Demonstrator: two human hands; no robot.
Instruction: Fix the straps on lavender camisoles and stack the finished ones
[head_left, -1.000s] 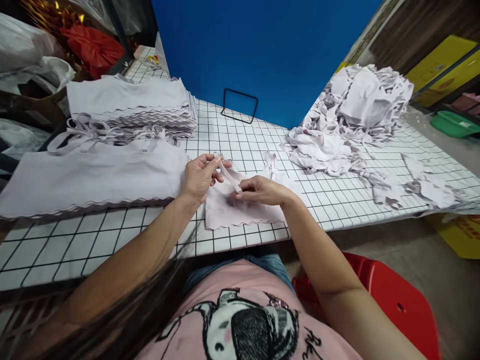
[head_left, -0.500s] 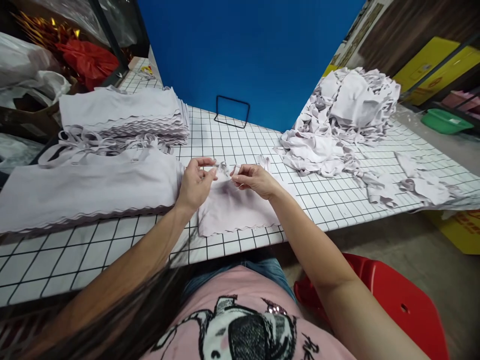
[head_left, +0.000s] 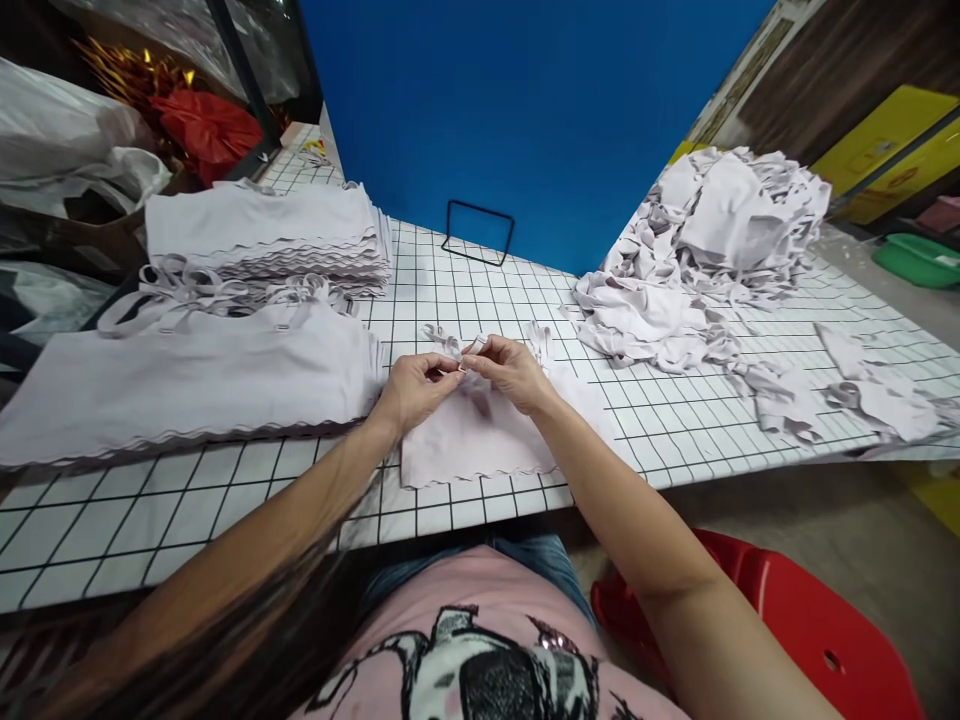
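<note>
A pale lilac garment [head_left: 480, 445] with a scalloped hem lies flat on the white grid-patterned table [head_left: 525, 290] in front of me. My left hand [head_left: 416, 390] and my right hand [head_left: 510, 372] meet above its top edge. Both pinch the garment's thin strap [head_left: 466, 358] between fingertips, fingers closed. A second strap [head_left: 541, 340] lies loose on the table to the right of my right hand.
To my left lies a stack of folded lilac garments [head_left: 187, 380], and a second stack [head_left: 262, 230] sits behind it. A loose heap of the same garments [head_left: 712, 240] fills the right side. A black wire stand [head_left: 478, 232] stands at the back. A red stool [head_left: 825, 640] is at my right.
My hands have come closer together on the strap, now touching fingertip to fingertip. A second ago the strap was stretched diagonally between them.
</note>
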